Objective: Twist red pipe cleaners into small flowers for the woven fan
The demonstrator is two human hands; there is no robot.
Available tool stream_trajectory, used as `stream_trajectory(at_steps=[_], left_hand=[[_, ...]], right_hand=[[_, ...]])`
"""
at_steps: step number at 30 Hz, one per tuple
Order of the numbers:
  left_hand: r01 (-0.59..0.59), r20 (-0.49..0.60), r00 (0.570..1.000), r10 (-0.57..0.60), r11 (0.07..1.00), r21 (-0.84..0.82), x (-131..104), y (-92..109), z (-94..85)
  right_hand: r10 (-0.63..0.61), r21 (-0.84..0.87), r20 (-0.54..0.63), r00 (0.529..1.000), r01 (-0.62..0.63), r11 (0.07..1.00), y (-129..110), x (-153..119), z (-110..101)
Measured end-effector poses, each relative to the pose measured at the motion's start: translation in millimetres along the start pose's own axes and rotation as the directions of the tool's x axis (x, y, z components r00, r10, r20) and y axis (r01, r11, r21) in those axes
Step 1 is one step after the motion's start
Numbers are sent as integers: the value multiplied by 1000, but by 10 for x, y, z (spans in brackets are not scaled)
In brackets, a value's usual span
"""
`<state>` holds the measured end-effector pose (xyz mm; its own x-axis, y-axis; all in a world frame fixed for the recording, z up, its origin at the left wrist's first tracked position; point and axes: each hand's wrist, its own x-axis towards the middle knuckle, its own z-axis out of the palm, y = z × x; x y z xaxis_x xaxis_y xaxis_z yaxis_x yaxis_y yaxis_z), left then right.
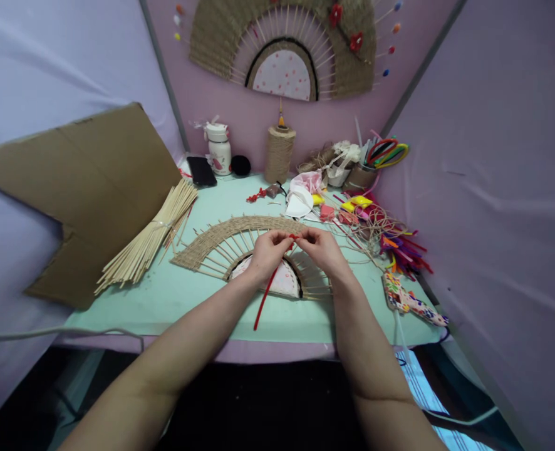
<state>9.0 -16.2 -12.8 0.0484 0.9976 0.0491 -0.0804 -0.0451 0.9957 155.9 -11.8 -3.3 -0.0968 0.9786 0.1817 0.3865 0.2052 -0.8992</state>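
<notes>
A red pipe cleaner [266, 300] is pinched between my two hands, its upper end bent into a small bunch and its straight tail hanging down toward the table's front. My left hand [272, 250] closes thumb and finger on the bunch from the left. From the other side my right hand [322, 247] grips the same bunch, fingertips almost touching the left ones. Below them lies a half-round fan [240, 225] of woven twine on thin sticks, with a white spotted half-disc [284, 279] at its centre. My hands and forearms hide part of its right side.
A bundle of thin sticks [153, 235] and cardboard [99, 181] stand left. Behind are a phone [201, 171], a bottle [219, 150] and a twine spool [279, 153]. Coloured pipe cleaners [402, 250] and a patterned glue gun [411, 302] lie right. A larger fan [352, 69] hangs on the back wall.
</notes>
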Motion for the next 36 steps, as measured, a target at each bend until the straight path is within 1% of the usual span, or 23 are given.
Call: stream_trajectory(at_steps=[1,4,7,11,16,20,23,27,29,30,33,34,36], left_hand=[[11,0,1000,-11,1000,-4,3,0,0],[78,10,997,-78,995,-67,15,1,-8],[82,23,996,-81,993,-89,16,7,-21],[86,30,996,-84,993,-82,-1,40,-18],[80,42,996,-78,996,-32,-19,69,11],[89,14,996,-89,996,-6,-16,35,28],[106,35,994,-105,993,-48,-7,-26,35],[167,126,981,-145,968,-189,2,-107,49],[174,125,981,-151,963,-206,1,-116,57],[166,111,983,-147,968,-189,0,-110,59],[126,68,991,-118,985,-117,3,-62,56],[125,67,991,-118,985,-119,8,-41,53],[159,71,986,-148,970,-185,23,-7,40]], right_hand=[[7,18,-1,1000,-7,1000,-2,-2,-2],[48,140,-5,999,-47,989,-5,3,6],[60,179,-21,998,-55,982,4,14,24],[26,80,11,1000,-27,996,20,22,13],[-14,-33,44,999,15,999,31,15,-37],[-47,-151,60,997,56,987,35,11,-59],[-70,-171,96,993,86,982,29,16,-80],[-82,-134,144,986,101,986,20,23,-121],[-87,-122,163,983,108,987,18,21,-132],[-86,-123,166,982,107,987,17,19,-131],[-61,-103,128,990,74,992,17,17,-109],[-44,-70,104,994,51,996,17,19,-97],[6,27,57,998,-7,1000,18,28,-76]])
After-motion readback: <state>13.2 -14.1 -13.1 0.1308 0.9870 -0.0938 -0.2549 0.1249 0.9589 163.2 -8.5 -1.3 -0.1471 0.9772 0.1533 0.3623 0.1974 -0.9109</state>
